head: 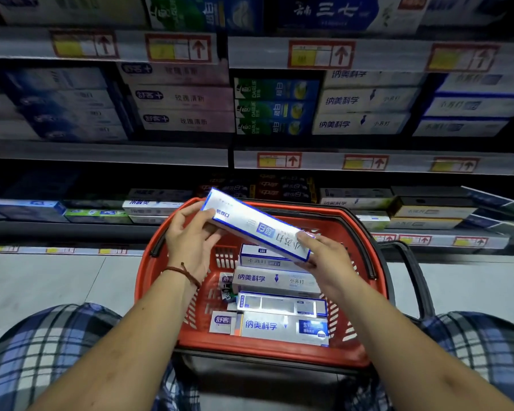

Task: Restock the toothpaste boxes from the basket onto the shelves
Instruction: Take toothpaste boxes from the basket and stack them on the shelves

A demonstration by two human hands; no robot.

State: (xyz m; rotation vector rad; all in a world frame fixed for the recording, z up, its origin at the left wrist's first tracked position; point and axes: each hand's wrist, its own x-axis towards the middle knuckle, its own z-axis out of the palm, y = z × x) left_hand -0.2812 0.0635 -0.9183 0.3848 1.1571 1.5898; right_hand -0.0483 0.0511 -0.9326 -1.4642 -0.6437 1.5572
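Note:
A white toothpaste box with blue edges (250, 222) is held slanted above the red basket (158, 280). My left hand (190, 241) grips its far end and my right hand (327, 259) grips its near end. Several more toothpaste boxes (279, 304) lie flat inside the basket, white and silver with blue print. The shelves (107, 152) in front carry stacked toothpaste boxes, with matching white and blue ones (469, 106) on the middle shelf at the right.
The basket sits between my knees, which are in plaid fabric (42, 351). Its black handle (413, 277) hangs to the right. Price tags (279, 160) line the shelf edges. The low shelf (422, 212) holds boxes lying flat. Grey floor tiles (42, 277) lie on the left.

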